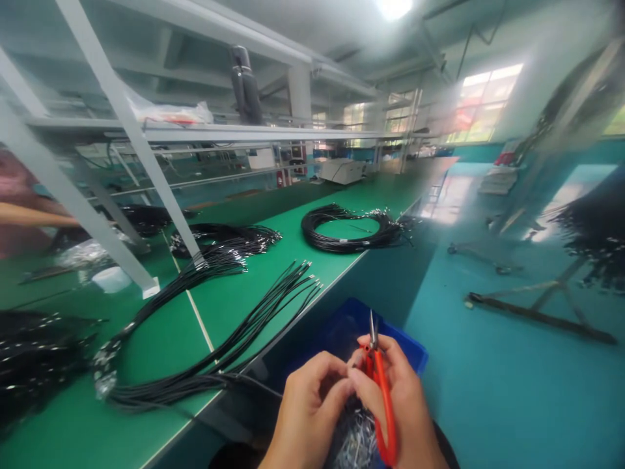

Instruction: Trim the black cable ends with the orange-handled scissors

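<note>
My right hand [403, 404] is closed around red-handled snips [383, 397], their metal tips pointing up. My left hand [310, 407] pinches something small against the right fingers beside the snips; I cannot make out what it is. Below both hands lies a heap of thin wire ends [354, 440]. Both hands hover over a blue bin [342, 326] at the edge of the green workbench [234, 299].
Bundles of black cables [229, 339] lie across the bench, with a coiled bundle [349, 229] further back. White frame struts [122, 130] rise from the bench. Another person's arm [34, 215] shows at far left. A teal floor and metal stand [537, 306] lie right.
</note>
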Demonstrator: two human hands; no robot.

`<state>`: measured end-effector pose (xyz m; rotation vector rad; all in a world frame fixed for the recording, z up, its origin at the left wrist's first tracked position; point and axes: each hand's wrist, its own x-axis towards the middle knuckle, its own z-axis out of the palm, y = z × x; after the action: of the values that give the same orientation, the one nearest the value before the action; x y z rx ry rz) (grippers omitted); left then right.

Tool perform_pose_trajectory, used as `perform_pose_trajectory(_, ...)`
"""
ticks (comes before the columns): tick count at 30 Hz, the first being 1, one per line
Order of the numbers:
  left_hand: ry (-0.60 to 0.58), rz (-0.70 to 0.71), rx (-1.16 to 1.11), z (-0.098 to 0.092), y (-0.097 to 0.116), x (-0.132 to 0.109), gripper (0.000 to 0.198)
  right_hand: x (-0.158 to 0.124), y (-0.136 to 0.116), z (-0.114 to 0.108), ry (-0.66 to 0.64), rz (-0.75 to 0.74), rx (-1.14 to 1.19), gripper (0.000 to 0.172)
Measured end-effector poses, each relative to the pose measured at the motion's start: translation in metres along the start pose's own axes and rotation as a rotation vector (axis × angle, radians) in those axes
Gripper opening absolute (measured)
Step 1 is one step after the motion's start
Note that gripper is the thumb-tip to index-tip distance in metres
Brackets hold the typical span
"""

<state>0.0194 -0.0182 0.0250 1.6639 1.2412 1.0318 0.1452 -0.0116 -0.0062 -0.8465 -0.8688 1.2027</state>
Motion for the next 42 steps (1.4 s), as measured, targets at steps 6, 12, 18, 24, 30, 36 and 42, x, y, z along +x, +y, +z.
perform_pose_trajectory(6,-0.011,0.000,-0.098,0.001,-0.014,-0.001,0.018,-0.002,-0.006,0.000,0.074,0.094,0.147,0.035)
perform_pose_trajectory(12,-0.050,-0.023,-0.076,0.004,-0.018,0.000,0.017,-0.004,-0.005,0.009,0.143,0.091,0.185,0.035)
perform_pose_trajectory(18,-0.037,-0.035,-0.044,0.006,-0.020,-0.001,0.016,-0.001,-0.004,0.010,0.181,0.105,0.154,0.034)
perform_pose_trajectory(24,-0.022,-0.062,-0.056,0.005,-0.020,-0.004,0.019,-0.005,-0.007,0.008,0.113,0.261,0.205,0.031)
perform_pose_trajectory(30,0.042,-0.069,-0.360,0.010,-0.016,-0.004,0.022,-0.014,-0.011,0.022,0.117,0.322,0.279,0.024)
perform_pose_trajectory(36,-0.028,-0.203,-0.599,0.000,-0.012,0.003,0.016,-0.014,-0.003,0.026,0.087,0.314,0.288,0.030)
perform_pose_trajectory(42,-0.077,-0.196,-0.728,-0.007,-0.014,0.004,0.014,-0.014,-0.001,0.023,0.027,0.299,0.300,0.025)
